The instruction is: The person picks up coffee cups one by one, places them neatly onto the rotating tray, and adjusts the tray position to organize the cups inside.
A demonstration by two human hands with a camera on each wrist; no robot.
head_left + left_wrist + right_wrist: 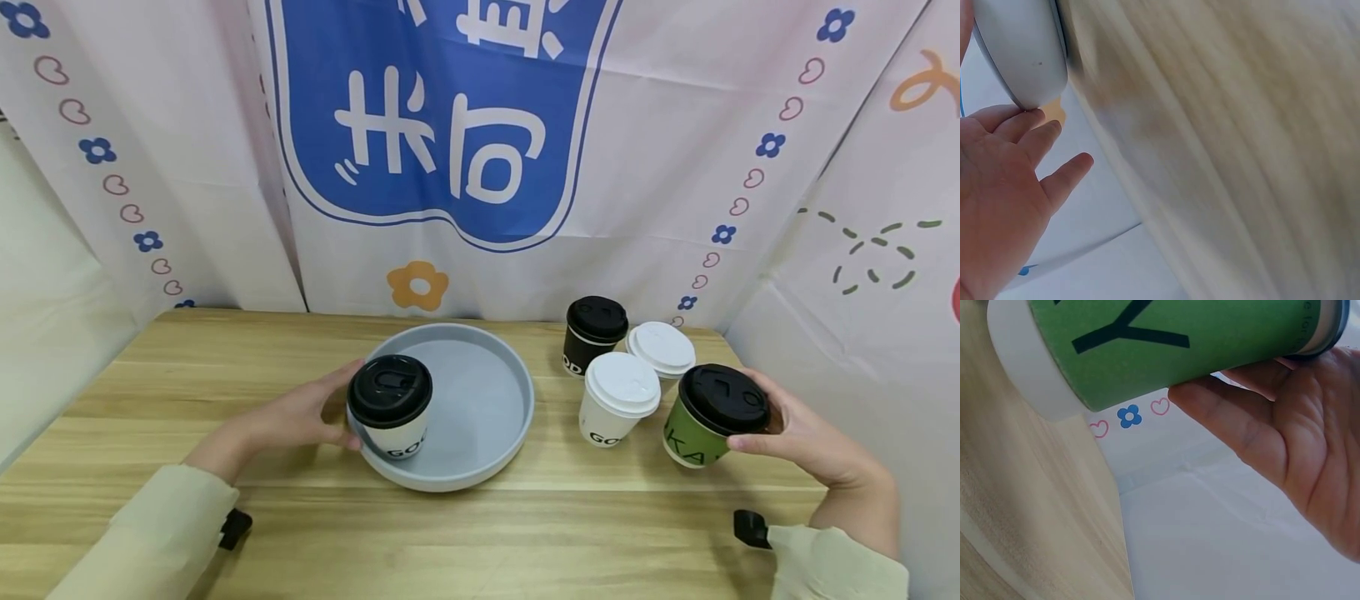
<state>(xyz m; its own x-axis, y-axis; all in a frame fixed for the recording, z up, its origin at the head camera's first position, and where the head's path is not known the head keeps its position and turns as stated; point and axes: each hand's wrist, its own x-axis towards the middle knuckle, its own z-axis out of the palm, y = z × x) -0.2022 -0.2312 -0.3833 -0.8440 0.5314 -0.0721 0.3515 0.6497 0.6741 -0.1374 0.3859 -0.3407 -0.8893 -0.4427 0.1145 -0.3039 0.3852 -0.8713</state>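
Gripping the green cup [705, 417] near its black lid, your right hand [806, 442] has thumb and fingers clamped round it, to the right of the round grey tray [480, 392] and well apart from it; whether the cup's base meets the wood cannot be told. Your left hand [307, 417] has its thumb and fingers spread apart, touching the tray's left edge. Inside the tray, near its left rim, stands a black-lidded white cup [392, 408], upright. To the tray's right, upright, are a front white cup [618, 392], a rear white cup [662, 350] farther back, and a black cup [594, 333] toward the tray's right rear. Judging by this layout, the work seems at an early stage: one cup is in the tray, four are outside it, counting yours. Behind the tray hangs a white cloth [337, 267] with a blue emblem [442, 150].
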